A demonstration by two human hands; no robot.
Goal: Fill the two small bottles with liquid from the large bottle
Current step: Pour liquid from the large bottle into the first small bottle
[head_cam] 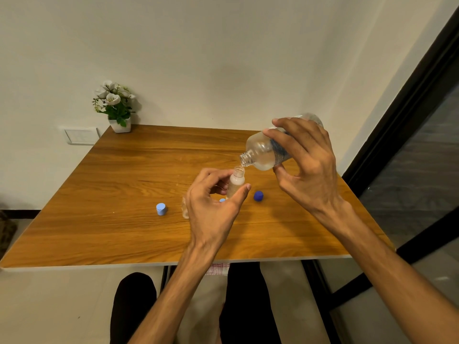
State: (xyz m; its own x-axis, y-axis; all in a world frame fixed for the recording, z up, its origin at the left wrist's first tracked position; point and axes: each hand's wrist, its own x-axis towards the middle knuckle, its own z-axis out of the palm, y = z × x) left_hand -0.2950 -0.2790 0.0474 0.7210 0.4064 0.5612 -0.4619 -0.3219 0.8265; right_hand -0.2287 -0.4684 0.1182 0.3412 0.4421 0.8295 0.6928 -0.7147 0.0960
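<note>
My right hand [306, 167] grips the large clear bottle [265, 151], tipped with its open neck pointing down-left. Directly under that neck stands a small clear bottle [236, 182], upright and uncapped, held between the thumb and fingers of my left hand [213, 207]. A thin stream of liquid runs from the big neck into the small mouth. The second small bottle [185, 208] stands just left of my left hand, mostly hidden behind it.
On the wooden table [111, 194] lie a light blue cap [161, 209], another light blue cap [222, 200] peeking out by my left thumb, and a dark blue cap [258, 196]. A potted flower [116, 108] stands at the back left corner.
</note>
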